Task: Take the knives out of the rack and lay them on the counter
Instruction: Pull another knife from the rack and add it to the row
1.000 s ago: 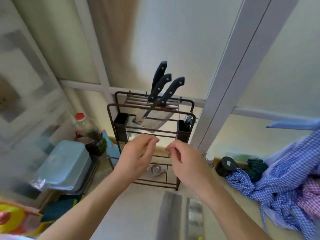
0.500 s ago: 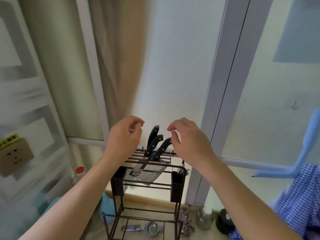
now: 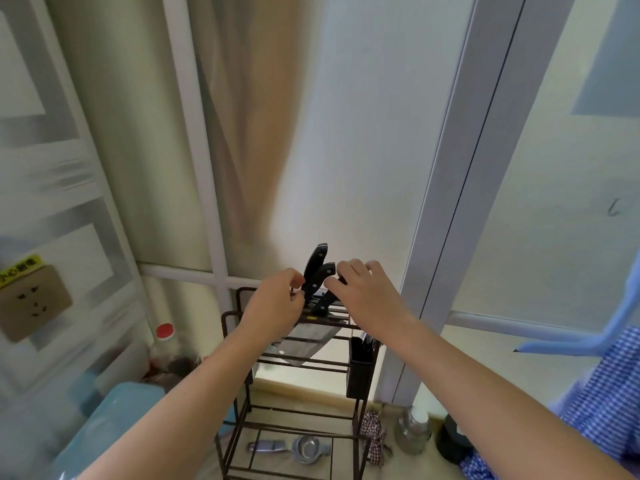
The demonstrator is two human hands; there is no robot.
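Three knife handles (image 3: 317,275) sticking up-right out of rack (image 3: 242,341) top, blades down in slots; right hand (image 3: 370,296) closer, fingers (image 3: 349,271) curled at frontmost handle, grasp unclear; left hand (image 3: 277,303) loosely curled, empty, just beside on left.

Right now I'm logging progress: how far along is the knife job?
Nothing looks done: all three black-handled knives stand in the dark metal rack. In hand: the right hand reaches the frontmost handle; the left hand hovers alongside. Left: pulling every knife out and laying it down.
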